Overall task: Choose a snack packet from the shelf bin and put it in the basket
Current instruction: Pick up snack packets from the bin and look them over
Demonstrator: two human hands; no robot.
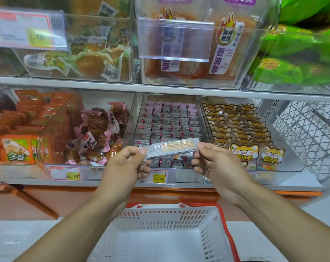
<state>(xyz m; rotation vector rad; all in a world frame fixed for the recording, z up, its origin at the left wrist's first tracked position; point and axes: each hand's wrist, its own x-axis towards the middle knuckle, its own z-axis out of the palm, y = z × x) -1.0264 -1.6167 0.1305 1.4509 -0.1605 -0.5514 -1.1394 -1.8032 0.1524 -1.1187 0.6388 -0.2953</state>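
Pinching one end each, the left hand [131, 163] and right hand [215, 163] hold the long packet [171, 147] flat, left to right, by the bin [168, 118], with the basket [170, 214] straight below.

Snack packet [171, 148]: glossy silvery film, crinkled, shiny highlights, matt orange printed panel. Shelf bin [139, 118] behind it: clear hard plastic, smooth, glare on walls; packets inside look like the same glossy film, pink and grey print. Basket [166, 216] near: white moulded plastic, slotted walls, smooth matt floor, red plastic rim and handles. Price tags [159, 176]: paper behind clear glossy plastic strips. Shelf [103, 86] edge: white, smooth, painted-metal look. Far right: white wire mesh rack [310, 129], coated finish. Green packs [300, 44] upper right: glossy plastic wrap.
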